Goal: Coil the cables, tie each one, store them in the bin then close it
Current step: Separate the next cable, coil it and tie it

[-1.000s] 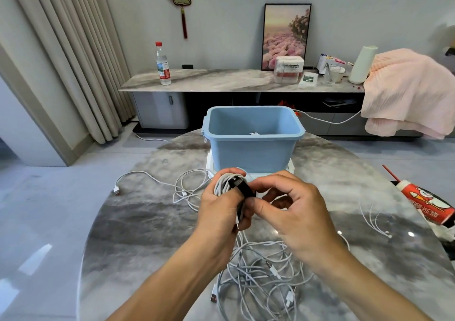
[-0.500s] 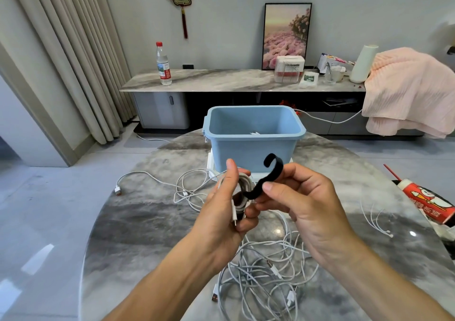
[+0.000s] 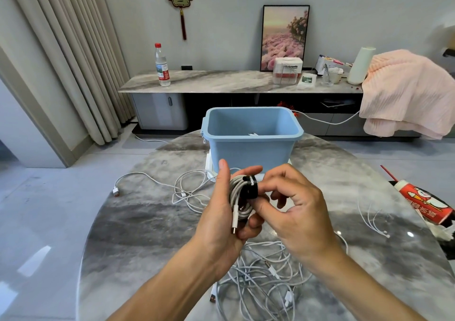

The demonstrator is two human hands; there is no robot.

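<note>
While lidless, blue bin (image 3: 253,148) holds white cable (image 3: 253,134)

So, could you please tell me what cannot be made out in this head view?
- Bin contents: only a white sliver shows; the front wall hides the rest.
- Black strap fastening: right hand fingers cover its end.
- Far side of the coiled cable: hidden by the left hand.
- Loose cables: too tangled to count.
- Bin lid: mostly hidden under the bin.

Bin (image 3: 251,153) on table (image 3: 147,234) — loose cables (image 3: 258,283) before it, bottle (image 3: 162,65) behind left.
</note>
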